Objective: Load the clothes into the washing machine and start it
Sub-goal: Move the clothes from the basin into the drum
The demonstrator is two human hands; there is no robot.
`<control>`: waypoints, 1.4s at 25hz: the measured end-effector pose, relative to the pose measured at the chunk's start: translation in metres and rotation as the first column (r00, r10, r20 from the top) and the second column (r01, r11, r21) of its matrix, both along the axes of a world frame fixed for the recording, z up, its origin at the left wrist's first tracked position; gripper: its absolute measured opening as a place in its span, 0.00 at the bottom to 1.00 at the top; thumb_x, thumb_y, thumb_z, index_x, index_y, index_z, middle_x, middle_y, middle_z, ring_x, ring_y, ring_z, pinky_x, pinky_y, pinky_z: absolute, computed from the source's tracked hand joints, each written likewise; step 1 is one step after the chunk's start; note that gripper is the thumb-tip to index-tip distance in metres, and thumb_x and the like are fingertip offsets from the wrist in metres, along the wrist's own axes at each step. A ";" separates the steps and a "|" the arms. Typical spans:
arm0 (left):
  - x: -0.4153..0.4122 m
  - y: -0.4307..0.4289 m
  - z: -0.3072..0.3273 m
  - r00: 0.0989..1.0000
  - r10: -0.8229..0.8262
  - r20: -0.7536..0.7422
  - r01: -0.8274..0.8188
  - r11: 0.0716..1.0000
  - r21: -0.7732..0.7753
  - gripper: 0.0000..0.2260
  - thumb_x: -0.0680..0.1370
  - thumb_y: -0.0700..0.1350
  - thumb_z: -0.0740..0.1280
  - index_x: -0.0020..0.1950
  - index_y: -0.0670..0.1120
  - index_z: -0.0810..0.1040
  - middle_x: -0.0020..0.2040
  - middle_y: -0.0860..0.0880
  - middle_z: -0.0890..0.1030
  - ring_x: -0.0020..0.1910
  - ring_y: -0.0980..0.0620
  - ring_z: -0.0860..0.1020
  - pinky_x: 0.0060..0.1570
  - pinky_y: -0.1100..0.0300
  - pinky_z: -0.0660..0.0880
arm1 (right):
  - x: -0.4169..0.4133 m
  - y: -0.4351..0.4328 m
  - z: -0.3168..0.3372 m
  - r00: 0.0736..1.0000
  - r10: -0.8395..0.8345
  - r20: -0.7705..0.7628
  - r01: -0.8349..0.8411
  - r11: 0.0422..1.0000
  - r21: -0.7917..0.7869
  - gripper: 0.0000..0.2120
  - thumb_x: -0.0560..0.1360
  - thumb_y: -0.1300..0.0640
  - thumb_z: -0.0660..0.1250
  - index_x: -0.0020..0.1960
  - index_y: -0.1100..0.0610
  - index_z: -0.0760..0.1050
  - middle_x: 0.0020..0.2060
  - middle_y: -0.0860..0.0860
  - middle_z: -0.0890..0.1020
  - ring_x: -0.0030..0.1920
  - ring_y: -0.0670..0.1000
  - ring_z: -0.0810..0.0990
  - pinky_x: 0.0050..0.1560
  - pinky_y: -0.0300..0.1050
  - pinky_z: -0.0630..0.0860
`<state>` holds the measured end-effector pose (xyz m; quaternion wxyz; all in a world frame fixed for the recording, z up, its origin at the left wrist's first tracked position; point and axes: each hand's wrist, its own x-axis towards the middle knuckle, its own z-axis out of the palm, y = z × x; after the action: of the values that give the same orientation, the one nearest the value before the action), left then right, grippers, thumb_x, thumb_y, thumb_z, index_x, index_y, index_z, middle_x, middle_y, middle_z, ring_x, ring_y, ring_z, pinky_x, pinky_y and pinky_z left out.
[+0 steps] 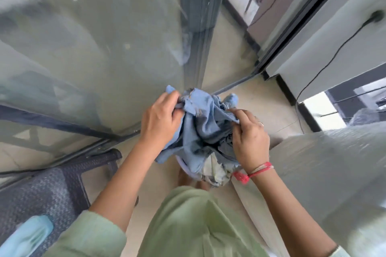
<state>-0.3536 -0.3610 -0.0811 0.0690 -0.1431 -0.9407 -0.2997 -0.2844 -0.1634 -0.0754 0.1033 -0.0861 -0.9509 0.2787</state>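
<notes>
Both hands grip a loose bundle of blue clothes (205,123), held in mid air over the tiled floor (261,106) at the centre of the scene. The left hand (160,119) bunches its left edge and the right hand (249,142) pinches a fold on the right. A patterned piece (217,173) hangs from the near underside, seemingly gripped by neither hand, so it could slip out and drop. No washing machine opening is visible. Trailing cloth might snag on the plastic-covered surface (323,173) just to the right.
</notes>
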 end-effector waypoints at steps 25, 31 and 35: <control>-0.003 0.266 0.290 0.596 -0.503 -0.626 0.785 0.532 0.319 0.09 0.74 0.46 0.59 0.45 0.40 0.73 0.31 0.50 0.69 0.30 0.50 0.66 0.31 0.54 0.65 | 0.190 0.199 0.295 0.371 -0.501 -0.782 0.730 0.677 -0.088 0.12 0.80 0.56 0.59 0.48 0.63 0.78 0.37 0.55 0.76 0.40 0.49 0.72 0.40 0.39 0.66; 0.134 0.369 0.297 0.320 -0.558 -0.765 0.910 0.405 0.085 0.15 0.69 0.57 0.65 0.44 0.46 0.76 0.36 0.48 0.79 0.35 0.43 0.79 0.30 0.55 0.72 | 0.340 0.295 0.300 0.046 -0.565 -0.824 0.928 0.328 -0.173 0.16 0.80 0.53 0.57 0.46 0.65 0.76 0.40 0.63 0.78 0.42 0.56 0.73 0.42 0.44 0.65; 0.190 0.466 0.253 0.332 -0.754 -0.566 0.904 0.425 -0.036 0.15 0.70 0.56 0.64 0.48 0.46 0.75 0.43 0.45 0.79 0.41 0.41 0.79 0.34 0.53 0.73 | 0.413 0.359 0.251 0.224 -0.879 -0.420 0.798 0.413 -0.438 0.12 0.75 0.54 0.62 0.37 0.60 0.75 0.27 0.49 0.74 0.30 0.41 0.69 0.36 0.43 0.67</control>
<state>-0.1632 0.1055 0.1717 0.1656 -0.6685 -0.6205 -0.3751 0.1284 0.1957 0.1751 0.5235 -0.4977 -0.6448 0.2500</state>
